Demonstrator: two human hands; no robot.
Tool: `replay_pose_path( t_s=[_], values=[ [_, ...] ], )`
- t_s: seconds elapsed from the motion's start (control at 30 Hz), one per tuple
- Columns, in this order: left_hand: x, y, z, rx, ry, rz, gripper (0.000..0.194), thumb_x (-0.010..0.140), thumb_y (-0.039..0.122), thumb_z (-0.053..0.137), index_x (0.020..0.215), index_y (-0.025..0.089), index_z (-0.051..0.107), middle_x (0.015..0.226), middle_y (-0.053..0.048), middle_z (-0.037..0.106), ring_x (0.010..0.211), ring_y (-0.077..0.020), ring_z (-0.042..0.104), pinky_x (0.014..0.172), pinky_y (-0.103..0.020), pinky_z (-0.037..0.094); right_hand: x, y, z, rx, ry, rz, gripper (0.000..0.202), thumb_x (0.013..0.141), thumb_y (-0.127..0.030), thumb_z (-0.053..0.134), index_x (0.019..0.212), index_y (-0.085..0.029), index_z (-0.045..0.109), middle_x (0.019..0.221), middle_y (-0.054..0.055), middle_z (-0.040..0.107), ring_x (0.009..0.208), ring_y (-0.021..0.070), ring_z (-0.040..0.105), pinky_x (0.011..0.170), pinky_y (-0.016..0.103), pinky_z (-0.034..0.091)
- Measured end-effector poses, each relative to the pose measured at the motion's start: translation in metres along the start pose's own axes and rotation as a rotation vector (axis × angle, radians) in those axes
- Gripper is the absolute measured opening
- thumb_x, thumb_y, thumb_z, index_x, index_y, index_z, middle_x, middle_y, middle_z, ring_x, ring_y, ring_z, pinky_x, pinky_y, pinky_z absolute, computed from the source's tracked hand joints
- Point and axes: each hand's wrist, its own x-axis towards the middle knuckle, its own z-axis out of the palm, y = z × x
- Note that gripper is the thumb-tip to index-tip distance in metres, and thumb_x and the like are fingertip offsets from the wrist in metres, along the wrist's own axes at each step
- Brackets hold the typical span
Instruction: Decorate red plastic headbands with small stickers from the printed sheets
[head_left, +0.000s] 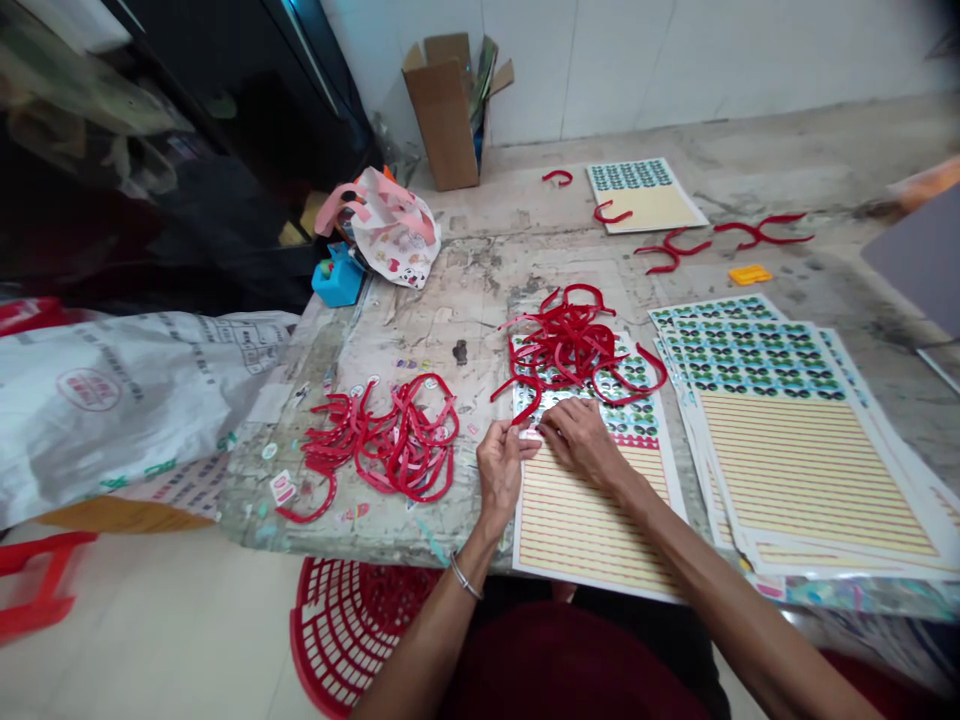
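Note:
My left hand has its fingers closed at the end of a red headband, beside a small pale patch between the two hands. My right hand is bent over a printed sticker sheet, its fingertips pinched close to the left ones; what they hold is hidden. That sheet has blue-green pictures at the top, a red row and striped yellow below. A tangled pile of red headbands covers its upper part. A second heap of red headbands lies to the left of my left hand.
More sheets are stacked at right; another sheet lies farther back. Several loose headbands and a yellow object are nearby. A cardboard box, patterned bag and blue container stand behind. A red basket sits below the table edge.

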Motion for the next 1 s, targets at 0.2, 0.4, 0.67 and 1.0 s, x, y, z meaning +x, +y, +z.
replay_pose_path(
  t_s=[0.2,0.4,0.67,1.0],
  values=[
    [0.001,-0.001,0.000,-0.004,0.006,-0.004,0.028,0.083,0.042,0.054,0.089,0.014,0.057,0.093,-0.008,0.068,0.067,-0.0158,0.068,0.060,-0.025,0.055,0.000,-0.001,-0.001,0.025,-0.014,0.006,0.014,0.090,-0.022,0.044,0.082,-0.018,0.054,0.080,0.005,0.058,0.080,0.0189,0.048,0.075,0.034,0.028],
    [0.000,-0.001,0.000,0.022,0.011,0.001,0.028,0.084,0.041,0.052,0.090,0.014,0.057,0.086,-0.007,0.069,0.066,-0.0154,0.068,0.062,-0.025,0.055,0.001,0.000,0.001,0.010,-0.025,0.004,0.015,0.089,-0.023,0.043,0.080,-0.018,0.054,0.079,0.006,0.056,0.080,0.0188,0.048,0.073,0.033,0.029],
    [0.000,-0.001,0.001,0.072,0.012,0.019,0.025,0.085,0.040,0.051,0.090,0.016,0.056,0.083,-0.005,0.067,0.066,-0.0146,0.067,0.062,-0.025,0.055,0.004,0.001,0.003,0.110,-0.029,0.010,0.013,0.086,-0.028,0.049,0.078,-0.018,0.052,0.076,0.005,0.057,0.075,0.0183,0.048,0.070,0.032,0.031],
    [-0.001,-0.003,0.003,0.090,0.015,0.056,0.022,0.085,0.037,0.049,0.087,0.016,0.055,0.091,-0.007,0.067,0.067,-0.0144,0.067,0.062,-0.025,0.055,-0.004,0.006,-0.091,0.785,0.637,0.479,0.011,0.080,-0.029,0.056,0.074,-0.020,0.052,0.069,0.001,0.050,0.064,0.0147,0.048,0.063,0.030,0.040]
  ],
)
